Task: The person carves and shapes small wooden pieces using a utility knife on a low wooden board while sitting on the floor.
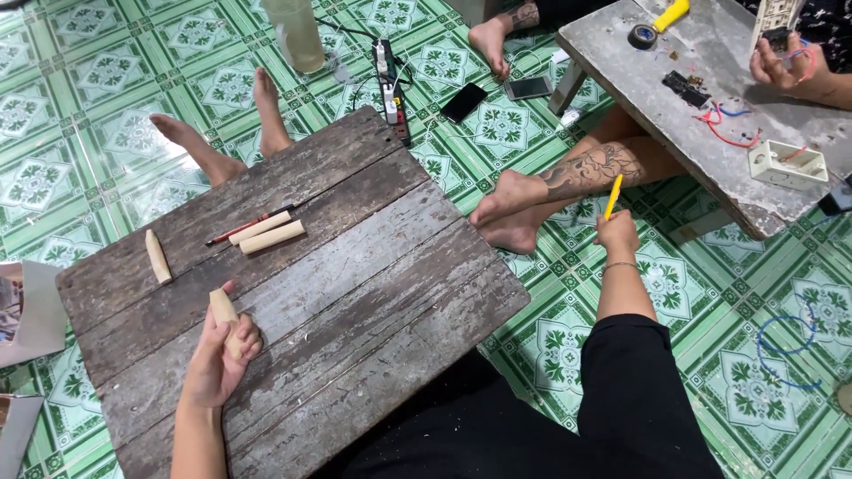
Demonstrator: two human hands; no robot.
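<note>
My left hand (222, 350) rests on a worn wooden board (355, 302) and grips a short pale wooden peg (222, 312). My right hand (616, 232) is stretched out to the right over the green tiled floor and holds a thin yellow tool (613, 195) upright, close to another person's bare feet (508, 213). On the board lie a loose peg (158, 256) at the left, two longer pale sticks (271, 237) and a thin red-and-black pencil (248, 223).
A second person sits opposite at a grey board (674, 115) with wires, a white box (786, 165), black tape and a yellow-handled tool. Two phones (463, 102), a power strip (391, 84) and a plastic bottle (294, 34) lie on the floor. Bare legs (213, 146) stretch beyond my board.
</note>
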